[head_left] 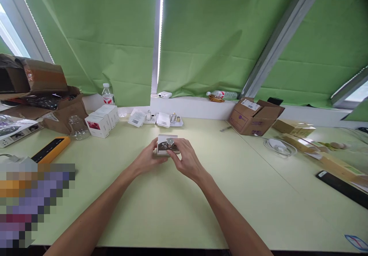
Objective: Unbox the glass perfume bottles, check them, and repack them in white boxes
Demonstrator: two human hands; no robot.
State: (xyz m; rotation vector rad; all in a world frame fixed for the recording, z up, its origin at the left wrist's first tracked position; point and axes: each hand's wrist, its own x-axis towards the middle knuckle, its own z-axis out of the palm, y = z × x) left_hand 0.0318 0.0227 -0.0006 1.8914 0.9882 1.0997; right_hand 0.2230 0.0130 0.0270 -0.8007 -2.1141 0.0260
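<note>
My left hand point(148, 157) grips a small white box point(160, 142) by its left side, above the middle of the table. Dark, glossy contents show inside the box's upper face. My right hand point(188, 158) pinches a small round silver piece point(170, 142), which looks like a metal cap, over the box. Whether this piece is fixed to something inside the box is hidden by the fingers. Behind my hands lie open white packs point(163, 119) with barcode labels, a small glass bottle point(148, 115) and another small bottle point(173, 118) in a tray.
White cartons point(99, 123) and a clear jar point(78, 128) stand at the back left, near an orange power strip point(53, 150). A cardboard box point(253, 118) sits back right, with a white charger cable point(278, 146) beside it. A black phone-like slab point(343, 189) lies far right.
</note>
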